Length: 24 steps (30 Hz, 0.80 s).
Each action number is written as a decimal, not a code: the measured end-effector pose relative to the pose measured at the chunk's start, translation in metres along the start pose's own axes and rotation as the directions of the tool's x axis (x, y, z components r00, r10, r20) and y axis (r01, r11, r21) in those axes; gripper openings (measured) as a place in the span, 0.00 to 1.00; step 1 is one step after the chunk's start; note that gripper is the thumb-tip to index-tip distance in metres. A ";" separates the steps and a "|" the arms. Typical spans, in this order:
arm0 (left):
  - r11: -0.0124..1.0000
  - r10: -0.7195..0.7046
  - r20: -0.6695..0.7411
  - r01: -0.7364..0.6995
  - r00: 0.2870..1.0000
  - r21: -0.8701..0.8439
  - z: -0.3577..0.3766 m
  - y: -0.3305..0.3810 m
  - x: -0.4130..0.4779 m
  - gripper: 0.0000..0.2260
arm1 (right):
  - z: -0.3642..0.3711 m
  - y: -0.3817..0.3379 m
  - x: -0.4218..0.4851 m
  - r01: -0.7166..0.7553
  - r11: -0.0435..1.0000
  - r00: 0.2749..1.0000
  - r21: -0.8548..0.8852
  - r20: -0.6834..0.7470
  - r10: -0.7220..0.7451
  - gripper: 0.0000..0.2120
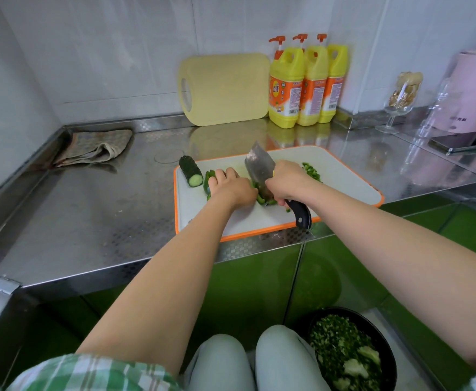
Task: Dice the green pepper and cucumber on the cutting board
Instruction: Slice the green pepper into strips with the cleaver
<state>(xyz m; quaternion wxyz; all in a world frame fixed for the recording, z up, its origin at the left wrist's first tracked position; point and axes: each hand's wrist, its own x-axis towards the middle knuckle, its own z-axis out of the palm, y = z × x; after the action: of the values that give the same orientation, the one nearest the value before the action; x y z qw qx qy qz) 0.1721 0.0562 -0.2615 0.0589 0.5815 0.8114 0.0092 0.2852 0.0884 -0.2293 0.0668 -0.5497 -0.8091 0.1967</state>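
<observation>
A white cutting board [344, 176] with an orange rim lies on the steel counter. My left hand [231, 187] presses down on green pepper strips [209, 176] with curled fingers. My right hand [287, 179] grips the black handle of a cleaver [259, 165], whose blade stands in the pepper just right of my left hand. Cut pepper bits [265, 201] lie under the blade. A pile of diced pepper [311, 170] sits behind my right hand. A half cucumber [190, 171] lies at the board's far left corner.
A folded cloth [95, 146] lies at the back left of the steel counter [90, 215]. A yellow cutting board [225, 88] and three yellow detergent bottles [304, 86] stand against the wall. A glass goblet [400, 103] and pink appliance [471, 94] are right. A black bowl of chopped greens [349, 356] sits on the floor.
</observation>
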 end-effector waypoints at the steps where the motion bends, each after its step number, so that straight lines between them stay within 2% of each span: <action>1: 1.000 0.007 -0.008 -0.007 1.000 0.000 0.001 0.000 -0.001 0.19 | 0.002 0.003 0.002 -0.013 0.999 1.000 0.043 -0.009 0.013 0.08; 5: 0.999 0.039 -0.086 -0.037 0.995 0.028 0.005 -0.001 -0.002 0.19 | 0.002 0.015 0.008 -0.029 0.960 0.996 0.278 -0.074 0.052 0.14; 9: 0.998 0.053 -0.126 -0.048 0.991 0.042 -0.003 -0.002 -0.002 0.23 | -0.016 0.027 0.010 0.027 0.820 0.987 0.571 -0.144 0.068 0.14; 11: 0.995 0.090 -0.202 -0.079 0.975 0.061 -0.012 -0.004 -0.001 0.19 | -0.024 0.034 0.009 0.047 0.758 0.984 0.650 -0.161 0.077 0.13; 13: 0.977 0.213 -0.248 -0.205 0.945 0.057 -0.020 -0.008 0.000 0.12 | -0.028 0.042 0.007 0.047 0.704 0.983 0.708 -0.157 0.092 0.14; 14: 0.948 0.317 -0.224 -0.309 0.922 0.068 -0.022 -0.010 0.001 0.12 | -0.029 0.047 0.005 0.043 0.687 0.982 0.725 -0.157 0.104 0.14; 16: 0.868 0.494 -0.095 -0.484 0.864 0.109 -0.025 -0.012 0.002 0.22 | -0.030 0.057 0.002 0.029 0.650 0.981 0.759 -0.145 0.126 0.14; 19: 0.817 0.559 0.042 -0.559 0.828 0.144 -0.026 -0.006 0.008 0.34 | -0.033 0.071 -0.003 0.018 0.601 0.984 0.799 -0.120 0.129 0.14; 21: 0.800 0.570 0.078 -0.574 0.818 0.175 -0.026 0.001 0.014 0.35 | -0.034 0.077 -0.006 0.017 0.602 0.985 0.798 -0.115 0.126 0.13; 24: 0.753 0.595 0.100 -0.597 0.797 0.276 -0.027 0.010 0.022 0.29 | -0.032 0.083 -0.008 0.005 0.615 0.987 0.789 -0.102 0.121 0.14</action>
<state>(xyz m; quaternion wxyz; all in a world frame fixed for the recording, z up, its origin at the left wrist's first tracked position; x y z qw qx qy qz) 0.1718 0.0821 -0.2360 -0.0316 0.8115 0.5758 -0.0949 0.3700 0.1153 -0.2317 0.3527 -0.5036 -0.6160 0.4925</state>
